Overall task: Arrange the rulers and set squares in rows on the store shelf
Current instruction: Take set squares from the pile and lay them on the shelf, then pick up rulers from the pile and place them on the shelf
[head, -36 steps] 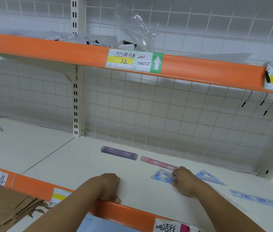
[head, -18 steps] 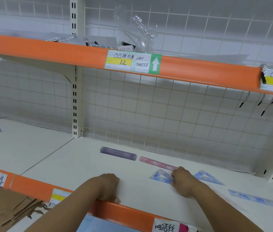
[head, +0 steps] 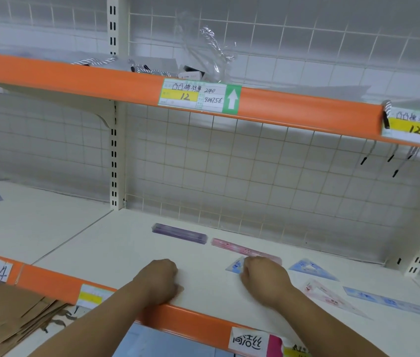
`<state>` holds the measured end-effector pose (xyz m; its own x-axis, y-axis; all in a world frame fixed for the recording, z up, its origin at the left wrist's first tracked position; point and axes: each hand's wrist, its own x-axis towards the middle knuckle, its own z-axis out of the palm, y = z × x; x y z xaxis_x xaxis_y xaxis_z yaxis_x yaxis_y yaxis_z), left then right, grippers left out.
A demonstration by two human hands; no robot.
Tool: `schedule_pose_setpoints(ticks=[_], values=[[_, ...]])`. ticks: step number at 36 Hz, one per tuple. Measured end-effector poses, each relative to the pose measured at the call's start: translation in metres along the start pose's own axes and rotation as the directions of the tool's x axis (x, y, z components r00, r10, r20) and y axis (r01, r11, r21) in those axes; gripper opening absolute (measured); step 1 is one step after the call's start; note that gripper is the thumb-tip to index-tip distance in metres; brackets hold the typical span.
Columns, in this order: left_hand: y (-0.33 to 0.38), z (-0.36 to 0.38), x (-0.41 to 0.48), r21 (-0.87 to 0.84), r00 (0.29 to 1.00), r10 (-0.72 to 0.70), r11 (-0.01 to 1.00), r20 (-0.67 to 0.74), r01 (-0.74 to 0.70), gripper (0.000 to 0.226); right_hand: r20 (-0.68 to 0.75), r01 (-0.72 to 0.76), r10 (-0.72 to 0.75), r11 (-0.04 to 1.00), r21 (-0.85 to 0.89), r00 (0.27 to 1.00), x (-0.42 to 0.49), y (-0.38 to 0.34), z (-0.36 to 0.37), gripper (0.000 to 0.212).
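Nearest me is the orange front edge of the shelf point(head: 198, 323), and the left hand point(head: 158, 282) rests just behind it, fingers curled under with nothing visible in them. The right hand point(head: 263, 276) lies a little deeper in, bent over the near blue set square point(head: 234, 266), of which only one corner pokes out to the left. Whether those fingers pinch it or merely press it flat, I cannot tell.

I'd judge the step in hand to be squaring this piece up. Thin clear plastic will skate on a smooth shelf (and it is hard to lift by an edge), so sliding it flat under light pressure seems wiser than picking it up.

Off to the right lie a pink set square point(head: 332, 297), a blue ruler point(head: 389, 302) and a second blue set square point(head: 312, 269). Just behind the right hand runs the pink ruler point(head: 245, 249), then the purple ruler point(head: 179, 233), the two roughly end to end: a good line to set the triangle's long edge parallel to. Beyond stands the wire grid back point(head: 255, 176)
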<state>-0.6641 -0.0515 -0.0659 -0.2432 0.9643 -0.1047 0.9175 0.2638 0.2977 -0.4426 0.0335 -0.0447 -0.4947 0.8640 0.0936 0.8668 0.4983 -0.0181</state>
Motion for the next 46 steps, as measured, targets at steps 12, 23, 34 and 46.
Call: schedule_pose_setpoints(ticks=[12,23,34,46], values=[[-0.002,-0.013,-0.016,0.015,0.973,-0.089,0.995,-0.211,0.094,0.017,0.056,0.146,-0.146,0.989,0.016,0.988,-0.011,-0.031,-0.011,0.014],[-0.019,-0.032,-0.038,-0.004,0.947,-0.191,0.98,-0.259,0.197,0.024,0.066,0.243,-0.242,0.97,-0.003,0.968,-0.002,-0.057,-0.012,0.016],[-0.067,-0.052,-0.075,-0.014,0.93,-0.24,0.969,-0.28,0.246,0.026,0.029,0.359,-0.36,0.933,0.037,0.933,0.007,-0.122,-0.017,0.017],[-0.196,-0.112,-0.139,-0.028,0.905,-0.286,0.956,-0.314,0.292,0.03,-0.004,0.437,-0.438,0.896,0.085,0.899,0.016,-0.289,-0.024,0.024]])
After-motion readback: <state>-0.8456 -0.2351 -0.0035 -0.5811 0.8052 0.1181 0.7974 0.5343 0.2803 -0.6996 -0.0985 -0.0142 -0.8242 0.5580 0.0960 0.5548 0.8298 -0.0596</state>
